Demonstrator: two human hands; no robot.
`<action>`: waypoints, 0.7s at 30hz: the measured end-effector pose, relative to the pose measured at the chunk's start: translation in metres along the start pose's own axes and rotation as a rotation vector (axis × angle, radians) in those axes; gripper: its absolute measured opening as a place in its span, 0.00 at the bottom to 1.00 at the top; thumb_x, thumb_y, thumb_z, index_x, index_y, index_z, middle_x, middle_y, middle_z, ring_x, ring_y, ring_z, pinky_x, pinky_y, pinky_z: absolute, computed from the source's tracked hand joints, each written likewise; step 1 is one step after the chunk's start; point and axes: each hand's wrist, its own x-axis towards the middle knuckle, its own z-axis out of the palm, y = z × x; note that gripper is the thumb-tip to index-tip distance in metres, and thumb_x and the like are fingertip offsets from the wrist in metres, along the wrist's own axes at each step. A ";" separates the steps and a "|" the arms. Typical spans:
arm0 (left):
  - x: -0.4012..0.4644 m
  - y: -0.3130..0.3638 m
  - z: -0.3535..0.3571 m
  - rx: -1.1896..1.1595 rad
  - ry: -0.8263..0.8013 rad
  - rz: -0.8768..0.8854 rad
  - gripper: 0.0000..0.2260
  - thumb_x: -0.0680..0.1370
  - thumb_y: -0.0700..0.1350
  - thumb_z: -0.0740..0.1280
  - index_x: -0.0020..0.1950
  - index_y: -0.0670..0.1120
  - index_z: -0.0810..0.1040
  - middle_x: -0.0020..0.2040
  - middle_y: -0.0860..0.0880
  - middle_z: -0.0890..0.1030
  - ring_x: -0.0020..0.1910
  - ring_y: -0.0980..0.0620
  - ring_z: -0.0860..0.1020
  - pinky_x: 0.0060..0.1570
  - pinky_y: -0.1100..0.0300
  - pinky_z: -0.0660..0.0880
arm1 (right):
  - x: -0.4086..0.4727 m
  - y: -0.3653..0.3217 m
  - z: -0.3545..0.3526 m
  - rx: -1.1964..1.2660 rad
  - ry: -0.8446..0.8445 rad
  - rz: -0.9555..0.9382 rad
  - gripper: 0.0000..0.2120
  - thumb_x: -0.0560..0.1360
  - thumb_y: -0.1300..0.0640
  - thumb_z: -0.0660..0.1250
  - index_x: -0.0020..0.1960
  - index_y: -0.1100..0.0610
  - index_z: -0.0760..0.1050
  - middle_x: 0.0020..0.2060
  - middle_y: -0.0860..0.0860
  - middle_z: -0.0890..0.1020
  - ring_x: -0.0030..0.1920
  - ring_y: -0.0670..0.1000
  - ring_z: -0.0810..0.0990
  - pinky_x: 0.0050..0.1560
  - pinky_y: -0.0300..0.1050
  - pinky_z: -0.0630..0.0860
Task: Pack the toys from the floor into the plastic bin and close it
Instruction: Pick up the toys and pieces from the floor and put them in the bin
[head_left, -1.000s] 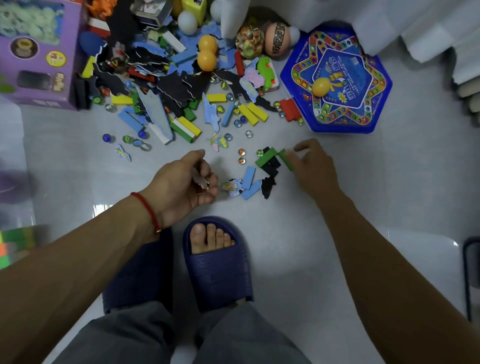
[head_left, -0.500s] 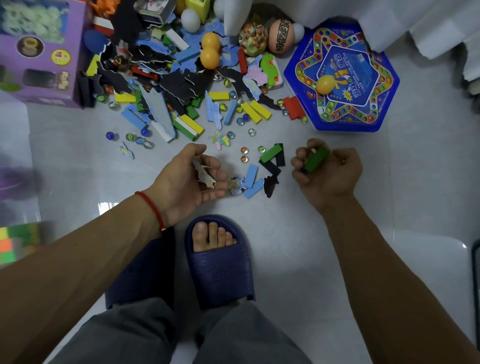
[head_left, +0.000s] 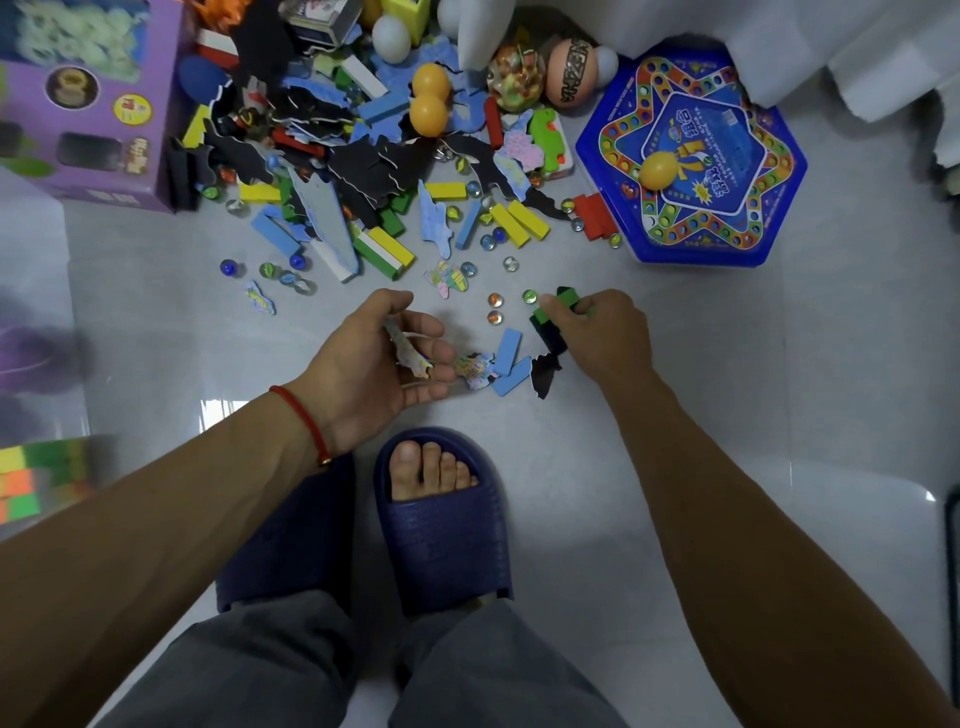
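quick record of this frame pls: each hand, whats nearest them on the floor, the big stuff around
left hand: palm up, holds a puzzle piece
right hand: grips a green block
between the hands: two blue blocks, black piece, marbles
toy pile: ahead on the floor
hexagonal blue game box: right of pile, yellow ball on it
purple box: left
plastic bin: cannot tell

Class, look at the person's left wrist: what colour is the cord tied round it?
Red. The cord shows best in the head view, just behind the left hand.
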 end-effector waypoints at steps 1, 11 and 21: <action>0.000 0.000 0.001 -0.002 0.004 -0.004 0.17 0.81 0.54 0.57 0.42 0.45 0.76 0.39 0.44 0.78 0.37 0.45 0.78 0.42 0.53 0.75 | 0.002 -0.001 0.001 -0.003 -0.016 0.015 0.22 0.76 0.41 0.68 0.37 0.59 0.73 0.29 0.50 0.73 0.33 0.49 0.76 0.29 0.41 0.64; -0.004 0.000 -0.001 -0.033 -0.004 -0.019 0.18 0.80 0.55 0.57 0.44 0.44 0.77 0.42 0.43 0.80 0.42 0.44 0.79 0.47 0.51 0.76 | -0.003 -0.014 -0.001 -0.040 -0.007 0.034 0.15 0.80 0.46 0.61 0.44 0.58 0.72 0.34 0.51 0.72 0.33 0.48 0.71 0.32 0.42 0.68; -0.102 0.008 0.004 -0.279 0.059 0.065 0.18 0.81 0.54 0.55 0.48 0.42 0.76 0.43 0.40 0.80 0.43 0.41 0.78 0.47 0.50 0.78 | -0.109 -0.068 -0.072 1.371 -0.857 0.141 0.15 0.72 0.52 0.53 0.48 0.59 0.74 0.44 0.58 0.80 0.36 0.53 0.77 0.31 0.40 0.72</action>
